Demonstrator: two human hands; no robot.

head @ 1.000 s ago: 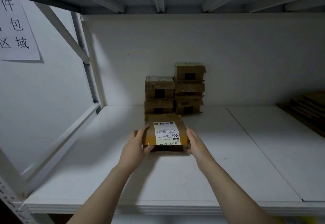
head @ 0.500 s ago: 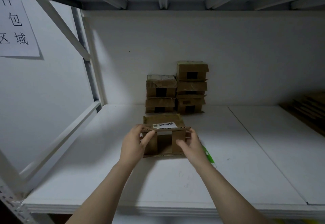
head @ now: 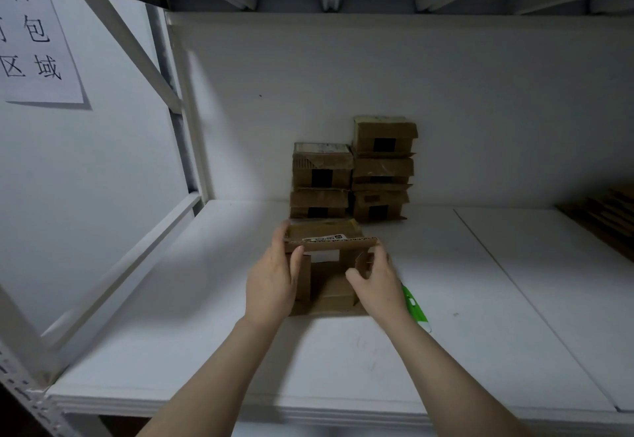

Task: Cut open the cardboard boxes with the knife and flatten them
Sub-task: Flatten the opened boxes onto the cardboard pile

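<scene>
White shelf (head: 206,351) in a dim storage bay. The left hand (head: 271,285) grips the left end of a small cardboard box (head: 329,294) that rests on the shelf, and the right hand (head: 377,285) pinches its right flap. The box looks light and crushable, best held at its stiffer corners. Its shipping label is too small to read. A green knife (head: 415,303) lies beside the right wrist. More stacked boxes (head: 353,169) stand behind. A wall sign (head: 34,42) reads 件, 包, 区域.

Bare forearms reach in from 7 and 5 o'clock, converging toward 12. The left hand (head: 272,279) grips the box (head: 329,294) at its 9 o'clock side, thumb up front. The right hand (head: 377,282) pinches its 3 o'clock flap, fingers curled.
</scene>
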